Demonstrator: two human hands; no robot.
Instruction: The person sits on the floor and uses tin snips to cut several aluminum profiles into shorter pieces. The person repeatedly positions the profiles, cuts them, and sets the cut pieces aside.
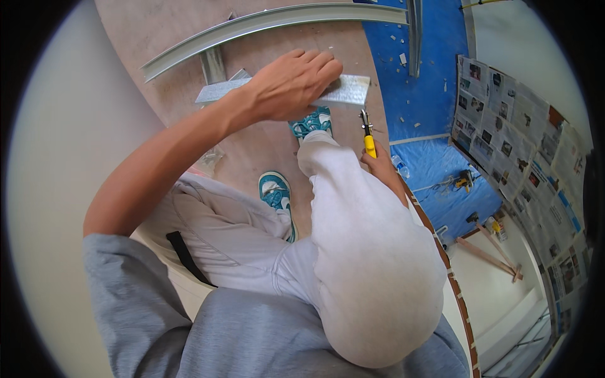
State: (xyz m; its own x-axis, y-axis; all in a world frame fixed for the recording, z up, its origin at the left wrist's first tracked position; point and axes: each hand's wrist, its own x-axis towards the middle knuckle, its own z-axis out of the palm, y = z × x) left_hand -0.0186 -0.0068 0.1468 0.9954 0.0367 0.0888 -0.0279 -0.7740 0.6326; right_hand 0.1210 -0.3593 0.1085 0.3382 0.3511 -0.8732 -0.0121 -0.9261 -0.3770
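Note:
My left hand (293,77) is closed over a short length of galvanized metal channel (348,90), held crosswise above my shoe. The channel sticks out on both sides of my fingers. Below its right end, my right hand (382,167) grips a pair of tin snips (369,143) with yellow handles. The snips point upward, their jaws close to the channel's lower edge; whether the blades touch the metal, I cannot tell. My raised knee (378,252) in pale trousers hides part of the right forearm.
A long metal channel (265,24) lies across the wooden floor ahead, with another (414,38) on the blue sheet (391,69). Further right are a plastic bottle (400,166), a yellow power tool (465,181), wooden sticks (488,257) and a newspaper-covered panel (523,120). A wall (57,176) rises at left.

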